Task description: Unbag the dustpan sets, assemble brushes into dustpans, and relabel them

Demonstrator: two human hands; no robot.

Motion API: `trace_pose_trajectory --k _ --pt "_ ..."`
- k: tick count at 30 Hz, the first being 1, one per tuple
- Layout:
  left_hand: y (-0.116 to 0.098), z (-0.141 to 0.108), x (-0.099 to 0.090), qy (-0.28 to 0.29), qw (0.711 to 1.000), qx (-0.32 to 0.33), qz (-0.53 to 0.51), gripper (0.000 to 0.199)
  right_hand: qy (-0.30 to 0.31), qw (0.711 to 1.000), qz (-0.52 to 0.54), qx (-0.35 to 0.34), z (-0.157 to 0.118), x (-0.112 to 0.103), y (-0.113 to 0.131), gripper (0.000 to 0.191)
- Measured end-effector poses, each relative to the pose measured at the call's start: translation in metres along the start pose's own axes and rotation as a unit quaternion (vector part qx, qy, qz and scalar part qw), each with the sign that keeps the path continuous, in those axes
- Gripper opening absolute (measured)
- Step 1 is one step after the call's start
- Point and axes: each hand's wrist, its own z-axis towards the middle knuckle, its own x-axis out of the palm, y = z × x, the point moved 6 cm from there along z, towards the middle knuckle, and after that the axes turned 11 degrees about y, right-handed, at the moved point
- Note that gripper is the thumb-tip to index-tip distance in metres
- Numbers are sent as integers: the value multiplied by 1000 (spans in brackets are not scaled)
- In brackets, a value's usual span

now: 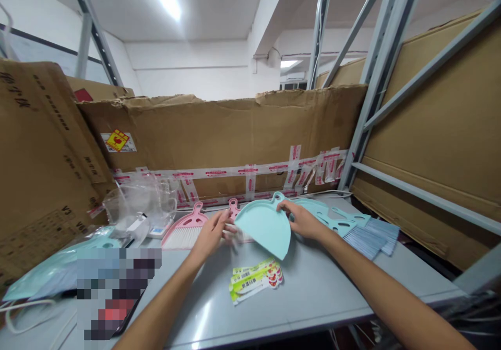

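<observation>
My right hand (299, 218) grips a light teal dustpan (266, 224) near its handle and holds it tilted over the table. Beside the pan's left edge is my left hand (215, 231), its fingers apart and slightly blurred, with nothing in it. Behind that hand lie a pink brush with white bristles (187, 236) and another pink handle (234, 207). More teal pans and brushes with blue-grey bristles (362, 239) lie to the right of my right hand. Green and yellow printed cards (256, 279) rest on the table below the dustpan.
On the grey table (313, 308), clear plastic bags (143, 204) and a bagged teal set (58, 266) lie at the left, near a pixelated area and a white cable. A taped cardboard wall (235, 136) stands behind; metal shelf posts (376, 79) rise at the right.
</observation>
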Motion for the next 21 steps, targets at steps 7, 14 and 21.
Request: trace_pose_trajectory --k 7,14,21 --pt "22 -2 49 110 975 -72 -178 69 54 997 -8 -53 3 23 30 61" --pt "31 5 33 4 965 -51 -258 76 -101 947 -255 164 -26 -61 -60 21" --pt "40 6 22 -68 953 -97 -279 68 58 916 -198 343 -70 -87 -138 33"
